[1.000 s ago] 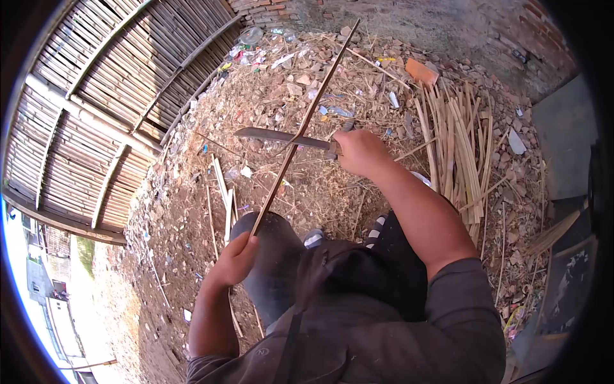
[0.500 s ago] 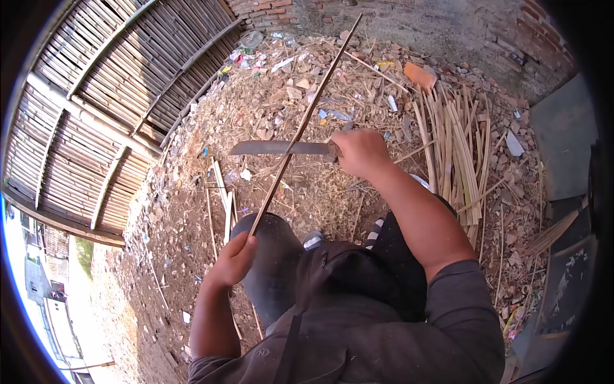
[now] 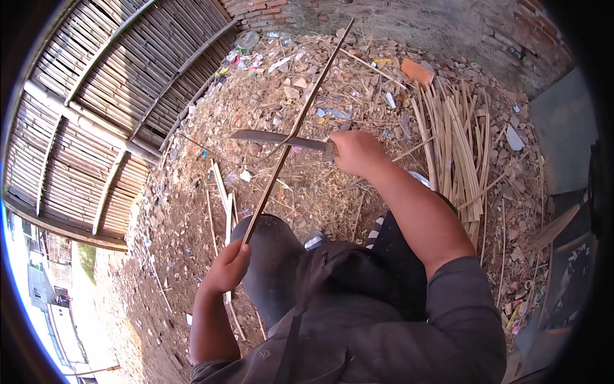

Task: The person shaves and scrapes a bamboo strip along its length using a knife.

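My left hand (image 3: 229, 265) is closed around the lower end of a long, thin bamboo strip (image 3: 270, 184), close to my knee. The strip slants up and to the right, away from me. My right hand (image 3: 359, 153) grips the handle of a machete (image 3: 265, 136), whose blade points left. Blade and strip cross at about the strip's middle, and they appear to touch. From this crossing a thin sliver (image 3: 274, 152) curls out to the left. Most of the machete's handle is hidden by my fingers.
A pile of split bamboo strips (image 3: 457, 150) lies on the ground at right. A few pale strips (image 3: 220, 182) lie left of my knee. Rubble and litter cover the ground. A bamboo fence (image 3: 109, 83) stands left, a brick wall (image 3: 409, 29) at the back.
The bamboo strip has slid slightly down and left with my left hand. A thin sliver now curls from the blade. The machete has tilted a little, its tip higher.
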`<state>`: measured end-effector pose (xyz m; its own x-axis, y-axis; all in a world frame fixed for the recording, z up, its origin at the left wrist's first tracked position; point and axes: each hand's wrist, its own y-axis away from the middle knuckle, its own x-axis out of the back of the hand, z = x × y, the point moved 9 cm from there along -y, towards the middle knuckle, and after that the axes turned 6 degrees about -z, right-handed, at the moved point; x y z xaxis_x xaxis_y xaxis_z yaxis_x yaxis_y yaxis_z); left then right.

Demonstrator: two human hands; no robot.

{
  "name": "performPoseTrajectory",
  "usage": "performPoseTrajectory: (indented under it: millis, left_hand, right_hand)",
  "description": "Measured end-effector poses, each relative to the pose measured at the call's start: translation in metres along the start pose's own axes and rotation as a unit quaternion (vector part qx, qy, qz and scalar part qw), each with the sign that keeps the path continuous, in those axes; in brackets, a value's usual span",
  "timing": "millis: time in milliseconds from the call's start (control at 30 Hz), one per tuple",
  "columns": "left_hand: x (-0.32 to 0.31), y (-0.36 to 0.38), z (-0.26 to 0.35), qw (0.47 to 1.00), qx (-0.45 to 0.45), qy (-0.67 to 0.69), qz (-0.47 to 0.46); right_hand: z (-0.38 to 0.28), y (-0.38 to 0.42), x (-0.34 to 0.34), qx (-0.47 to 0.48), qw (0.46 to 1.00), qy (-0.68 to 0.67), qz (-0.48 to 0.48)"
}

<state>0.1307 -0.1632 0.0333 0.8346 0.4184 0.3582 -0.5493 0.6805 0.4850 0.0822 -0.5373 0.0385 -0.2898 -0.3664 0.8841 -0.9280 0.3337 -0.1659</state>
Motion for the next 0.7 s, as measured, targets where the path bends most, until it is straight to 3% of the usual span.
performPoseTrajectory:
  millis: [100,300,400,500,533,633,700]
  left_hand:
    - [-0.002,0.004,-0.001,1.0,0.01,0.015,-0.001]
    - [-0.007,0.0,0.007,1.0,-0.001,0.022,0.0]
    - [-0.012,-0.007,0.008,0.999,-0.014,0.039,-0.013]
    - [-0.011,-0.01,0.008,1.0,-0.027,0.01,-0.012]
    - [-0.004,-0.007,0.006,0.999,-0.031,-0.02,-0.003]
    - [0.008,0.011,-0.003,0.993,-0.02,-0.115,0.018]
    - [0.007,0.013,0.008,0.982,-0.005,-0.19,0.02]
  right_hand:
    - [-0.001,0.004,-0.002,-0.021,0.997,-0.073,-0.029]
    - [-0.031,0.012,0.029,0.101,0.987,0.097,0.073]
    - [-0.053,0.021,0.008,0.085,0.996,0.028,0.026]
    - [-0.081,0.025,-0.003,0.156,0.983,0.091,0.004]
    - [-0.073,0.023,0.006,0.171,0.981,0.08,0.051]
    - [0.011,-0.012,0.018,0.032,0.997,0.051,0.048]
    - [0.01,-0.009,0.006,0.025,0.996,0.09,0.004]
